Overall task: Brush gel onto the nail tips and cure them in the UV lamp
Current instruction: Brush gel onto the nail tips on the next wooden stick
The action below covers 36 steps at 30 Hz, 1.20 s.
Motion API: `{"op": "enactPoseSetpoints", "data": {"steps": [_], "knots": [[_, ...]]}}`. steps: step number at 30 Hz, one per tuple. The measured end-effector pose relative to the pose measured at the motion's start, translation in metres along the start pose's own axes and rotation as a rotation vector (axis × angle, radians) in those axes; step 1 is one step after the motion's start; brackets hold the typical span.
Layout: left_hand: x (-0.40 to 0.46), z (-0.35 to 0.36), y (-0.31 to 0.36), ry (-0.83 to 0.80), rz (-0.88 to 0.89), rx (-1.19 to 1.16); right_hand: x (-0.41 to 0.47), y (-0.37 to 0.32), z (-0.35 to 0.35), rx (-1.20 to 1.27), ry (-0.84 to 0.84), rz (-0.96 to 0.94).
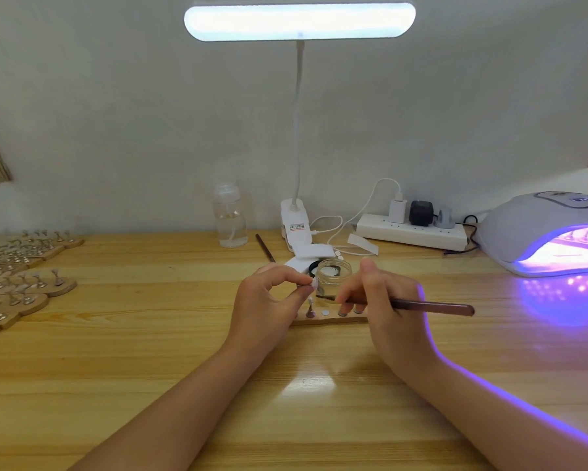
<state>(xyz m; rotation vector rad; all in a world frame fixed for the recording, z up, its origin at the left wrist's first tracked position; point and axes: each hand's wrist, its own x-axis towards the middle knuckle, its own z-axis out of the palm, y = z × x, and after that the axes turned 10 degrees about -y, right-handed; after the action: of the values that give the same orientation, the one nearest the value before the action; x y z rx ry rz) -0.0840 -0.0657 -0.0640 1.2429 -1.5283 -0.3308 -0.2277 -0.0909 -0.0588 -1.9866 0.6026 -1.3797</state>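
We hold a nail tip (pixel 313 283) pinched between thumb and fingertips of our left hand (pixel 268 297), lifted just in front of the small glass jar (pixel 333 278) near the middle of the table (pixel 149 351). Our right hand (pixel 384 300) grips the brush (pixel 421 304) like a pen, its handle running out to the right, its dark bristle end reaching toward the tip and crossing the lower front of the jar. Whether the bristles touch the tip we cannot tell; they look just short of it.

Below our hands lies a wooden holder (pixel 330 320) with one stand (pixel 309 311) upright on it and several bare round seats beside that. The UV lamp (pixel 540 232) glows violet at the right edge of the table, with what look like stands already inside. Rows of finished holders (pixel 20 283) crowd the left edge. A desk lamp (pixel 299 22) stands at the back edge, by a clear bottle (pixel 229 219) and a power strip (pixel 411 232).

We judge this as the brushing step, with curing of this tip to come.

The tip is small and held only at its edge, so brush pressure could twist it loose or smear gel onto our fingertips. The jar sits touching-close behind the brush; a careless stroke could knock it or drag gel on its wall. Light spilling from the lamp across the table may start hardening gel on the bristles if we linger.
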Motion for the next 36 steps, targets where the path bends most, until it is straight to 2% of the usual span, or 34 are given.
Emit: {"op": "enactPoseSetpoints", "data": {"steps": [4,8,13,17,21,25,30,34,36], "knots": [[0.0006,-0.0005,0.0,-0.008,0.007,-0.001,0.0009,-0.0008,-0.0013,-0.147,-0.008,-0.043],[0.0002,-0.0004,0.0009,-0.011,-0.006,-0.01,-0.0002,-0.0008,0.0,-0.015,-0.007,0.007],[0.0001,-0.0011,0.0004,-0.021,-0.001,0.002,0.0006,0.0011,-0.0018,-0.154,-0.016,-0.041],[0.0003,-0.0008,0.0,-0.01,0.003,0.0,-0.0004,0.001,0.0003,-0.018,-0.003,-0.002],[0.0002,-0.0009,-0.001,-0.013,0.009,-0.004,0.0012,0.0005,-0.0013,-0.175,-0.015,-0.06],[0.0002,-0.0005,-0.0013,-0.006,0.012,-0.006,-0.0012,-0.0003,-0.0004,-0.064,-0.012,-0.002],[0.0003,-0.0003,-0.0014,0.002,0.02,-0.017,0.0018,-0.0007,-0.0017,-0.205,-0.032,-0.053],[0.0002,0.0001,0.0002,0.005,0.02,-0.035,-0.0008,0.0004,-0.001,-0.111,-0.016,-0.029],[0.0004,0.0,0.0,0.007,0.02,-0.024,0.0002,0.0005,-0.0016,-0.163,0.004,-0.071]]}}
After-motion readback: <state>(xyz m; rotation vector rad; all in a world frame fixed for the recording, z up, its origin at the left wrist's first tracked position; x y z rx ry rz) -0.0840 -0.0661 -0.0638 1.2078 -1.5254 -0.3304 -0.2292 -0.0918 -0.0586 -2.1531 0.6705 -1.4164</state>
